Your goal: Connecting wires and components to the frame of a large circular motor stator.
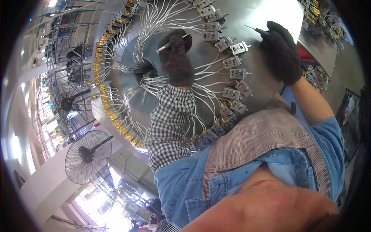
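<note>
Thin-tipped tool in the right hand should handle as a light, stiff piece; its fine shaft is likely the fragile part, so the black handle is the place to take hold. The knit glove probably dulls feel, and a smooth handle could slip a little in it. The right hand's fingers are closed around that handle, with the tip pointing left above the bare metal table, just beside the row of silver blocks. The left hand, also gloved, is clamped on a silver rod, which looks rigid and small enough for a pen-like hold; it sits over the grey disc, among white wires. The tool looks dark and narrow, ending in a slender straight shaft; the rod is shiny and straight. I cannot tell whether the rod touches a wire.
</note>
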`<state>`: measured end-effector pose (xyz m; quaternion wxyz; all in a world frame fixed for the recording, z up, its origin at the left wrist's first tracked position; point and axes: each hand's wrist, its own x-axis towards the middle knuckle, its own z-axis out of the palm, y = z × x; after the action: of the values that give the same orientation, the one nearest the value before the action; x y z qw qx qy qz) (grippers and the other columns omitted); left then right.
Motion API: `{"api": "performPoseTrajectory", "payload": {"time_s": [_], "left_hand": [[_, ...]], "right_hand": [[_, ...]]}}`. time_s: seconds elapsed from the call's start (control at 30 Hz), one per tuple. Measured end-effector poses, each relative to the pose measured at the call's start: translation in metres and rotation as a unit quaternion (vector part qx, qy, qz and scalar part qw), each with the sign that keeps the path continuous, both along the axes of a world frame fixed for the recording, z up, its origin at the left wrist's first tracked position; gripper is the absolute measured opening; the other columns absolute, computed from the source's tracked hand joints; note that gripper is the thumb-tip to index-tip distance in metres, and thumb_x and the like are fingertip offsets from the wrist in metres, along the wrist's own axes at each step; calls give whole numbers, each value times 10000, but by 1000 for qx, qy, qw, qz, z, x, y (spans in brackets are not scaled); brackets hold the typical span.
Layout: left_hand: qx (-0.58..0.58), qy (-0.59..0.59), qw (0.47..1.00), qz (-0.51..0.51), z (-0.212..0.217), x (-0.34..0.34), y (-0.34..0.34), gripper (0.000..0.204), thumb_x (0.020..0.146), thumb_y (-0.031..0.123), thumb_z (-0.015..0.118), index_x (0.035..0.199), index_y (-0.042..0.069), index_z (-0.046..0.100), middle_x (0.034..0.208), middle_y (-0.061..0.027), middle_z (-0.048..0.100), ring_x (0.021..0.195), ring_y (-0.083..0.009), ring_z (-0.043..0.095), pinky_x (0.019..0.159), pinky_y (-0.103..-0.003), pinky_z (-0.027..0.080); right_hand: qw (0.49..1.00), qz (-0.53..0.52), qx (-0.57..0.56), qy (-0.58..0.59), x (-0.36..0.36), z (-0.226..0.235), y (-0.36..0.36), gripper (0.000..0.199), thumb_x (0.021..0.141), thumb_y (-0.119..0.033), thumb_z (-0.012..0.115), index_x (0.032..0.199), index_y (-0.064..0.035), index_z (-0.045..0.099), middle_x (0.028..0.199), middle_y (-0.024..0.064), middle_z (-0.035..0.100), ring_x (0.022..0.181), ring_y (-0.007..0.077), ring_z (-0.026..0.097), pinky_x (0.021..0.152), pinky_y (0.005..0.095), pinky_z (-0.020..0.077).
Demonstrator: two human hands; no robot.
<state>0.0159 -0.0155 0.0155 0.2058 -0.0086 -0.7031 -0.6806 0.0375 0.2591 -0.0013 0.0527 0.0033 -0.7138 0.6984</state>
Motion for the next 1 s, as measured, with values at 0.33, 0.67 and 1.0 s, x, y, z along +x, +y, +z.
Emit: {"api": "performPoseTrajectory", "payload": {"time_s": [0.33,0.67,1.0], "left_hand": [[328,-192,921,-88,-4,38,11,242,893,137,526,1094,7,493,1039,-138,583,954,-290,606,846,-404,527],[427,-243,860,-141,-14,43,25,353,873,254,560,1160,82,447,1139,-126,543,1076,-310,536,932,-473,448],[456,-209,854,-138,-17,42,29,348,841,192,563,1146,67,451,1137,-146,529,1081,-349,529,919,-525,445]], "right_hand": [[984,100,-86,-120,-37,7,0,330,839,-166,531,1127,-9,569,1074,94,567,894,154,555,822,280,446],[976,181,-50,-111,-55,7,2,350,827,-183,561,1139,-23,576,1145,82,554,991,169,545,864,292,443],[976,202,-34,-80,-57,5,-5,335,838,-175,570,1137,-26,584,1137,79,555,1011,169,539,869,297,448]]}}
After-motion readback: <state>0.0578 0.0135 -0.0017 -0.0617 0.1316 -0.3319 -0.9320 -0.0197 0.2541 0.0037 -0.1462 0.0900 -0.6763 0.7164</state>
